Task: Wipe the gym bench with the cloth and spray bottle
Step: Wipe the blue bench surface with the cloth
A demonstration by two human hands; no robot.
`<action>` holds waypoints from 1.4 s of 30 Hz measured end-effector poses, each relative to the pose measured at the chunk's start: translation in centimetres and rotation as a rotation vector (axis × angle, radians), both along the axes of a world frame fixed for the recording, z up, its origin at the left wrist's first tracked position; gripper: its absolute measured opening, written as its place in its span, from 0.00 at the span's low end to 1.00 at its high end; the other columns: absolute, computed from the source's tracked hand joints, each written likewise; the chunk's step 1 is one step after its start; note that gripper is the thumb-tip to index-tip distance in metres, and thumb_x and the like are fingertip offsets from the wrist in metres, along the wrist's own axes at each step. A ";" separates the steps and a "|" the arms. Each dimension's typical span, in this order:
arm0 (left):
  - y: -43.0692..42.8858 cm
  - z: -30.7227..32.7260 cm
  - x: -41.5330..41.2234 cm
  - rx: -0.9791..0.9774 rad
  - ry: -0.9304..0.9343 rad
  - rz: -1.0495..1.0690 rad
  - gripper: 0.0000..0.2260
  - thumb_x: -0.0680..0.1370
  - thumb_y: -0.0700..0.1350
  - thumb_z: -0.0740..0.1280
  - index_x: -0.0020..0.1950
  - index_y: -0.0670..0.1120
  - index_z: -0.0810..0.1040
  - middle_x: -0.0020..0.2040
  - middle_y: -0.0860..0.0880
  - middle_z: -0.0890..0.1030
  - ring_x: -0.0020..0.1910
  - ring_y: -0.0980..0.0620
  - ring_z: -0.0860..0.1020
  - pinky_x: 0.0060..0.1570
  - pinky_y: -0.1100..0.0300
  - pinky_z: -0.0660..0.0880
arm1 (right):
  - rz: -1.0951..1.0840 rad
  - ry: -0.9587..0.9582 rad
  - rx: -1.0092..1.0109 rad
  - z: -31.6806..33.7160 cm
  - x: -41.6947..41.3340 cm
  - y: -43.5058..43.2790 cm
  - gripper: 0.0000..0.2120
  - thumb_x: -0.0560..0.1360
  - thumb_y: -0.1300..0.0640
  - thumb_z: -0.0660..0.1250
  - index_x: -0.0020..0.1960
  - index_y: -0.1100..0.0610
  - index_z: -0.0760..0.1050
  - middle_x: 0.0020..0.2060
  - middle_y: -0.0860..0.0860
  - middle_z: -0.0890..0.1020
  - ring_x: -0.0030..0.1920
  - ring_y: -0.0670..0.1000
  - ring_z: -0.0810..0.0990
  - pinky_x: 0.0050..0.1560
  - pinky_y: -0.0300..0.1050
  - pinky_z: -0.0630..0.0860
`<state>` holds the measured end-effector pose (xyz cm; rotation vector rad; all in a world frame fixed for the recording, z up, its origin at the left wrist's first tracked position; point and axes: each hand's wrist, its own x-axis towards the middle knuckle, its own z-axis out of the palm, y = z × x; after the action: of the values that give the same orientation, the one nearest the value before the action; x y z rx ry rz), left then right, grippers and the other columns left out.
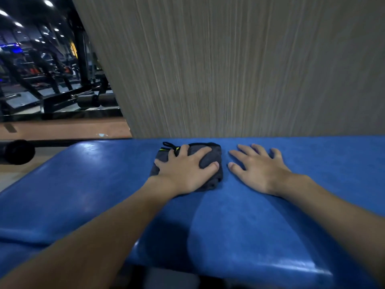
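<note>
Pressing cloth (210,157) on blue bench (83,184); dim machines (52,80), apparently.

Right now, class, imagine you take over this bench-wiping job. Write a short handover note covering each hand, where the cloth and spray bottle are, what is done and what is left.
Left hand: spread flat on the folded dark cloth, pressing it onto the blue bench pad near its far edge, by the wood-grain panel.
Right hand: flat on the bare pad just right of the cloth, holding nothing.
Spray bottle: not in view.
Done: cloth is on the pad; how much has been wiped cannot be told.
Left: wipe the rest of the pad, and probably find the bottle first.
</note>
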<state>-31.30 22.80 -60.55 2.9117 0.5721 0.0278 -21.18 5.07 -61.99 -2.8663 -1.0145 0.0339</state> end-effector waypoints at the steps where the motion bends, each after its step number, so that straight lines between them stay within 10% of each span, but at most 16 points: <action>1: 0.6 0.1 1.4 0.001 0.003 0.005 0.26 0.75 0.74 0.50 0.74 0.73 0.54 0.80 0.50 0.54 0.78 0.35 0.53 0.68 0.24 0.49 | 0.001 -0.006 -0.003 -0.1 0.0 0.0 0.28 0.80 0.34 0.43 0.78 0.40 0.53 0.80 0.44 0.51 0.79 0.52 0.47 0.74 0.65 0.45; 11: 2.3 0.4 6.3 0.008 0.020 0.029 0.27 0.76 0.73 0.48 0.75 0.70 0.54 0.80 0.47 0.56 0.77 0.34 0.54 0.68 0.24 0.49 | -0.001 0.000 -0.005 -0.4 0.3 -0.1 0.29 0.79 0.34 0.41 0.78 0.39 0.51 0.79 0.43 0.51 0.79 0.51 0.47 0.74 0.63 0.45; 29: -4.3 -0.6 -12.3 0.078 -0.010 -0.001 0.29 0.74 0.73 0.46 0.75 0.73 0.47 0.82 0.55 0.47 0.81 0.44 0.47 0.74 0.31 0.47 | -0.011 -0.023 -0.069 1.4 -1.1 0.1 0.26 0.81 0.38 0.44 0.77 0.43 0.59 0.78 0.46 0.59 0.78 0.54 0.54 0.72 0.70 0.41; 42: 2.0 -0.3 -0.4 0.004 -0.038 0.009 0.25 0.75 0.73 0.49 0.73 0.73 0.54 0.79 0.52 0.56 0.77 0.36 0.55 0.68 0.24 0.50 | 0.019 -0.001 -0.009 -0.2 -0.7 2.0 0.28 0.80 0.36 0.43 0.79 0.40 0.50 0.80 0.43 0.50 0.79 0.51 0.46 0.75 0.65 0.43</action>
<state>-31.71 24.82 -60.87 2.9062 0.5794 0.0856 -21.88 7.04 -62.20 -2.8648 -1.0438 0.0386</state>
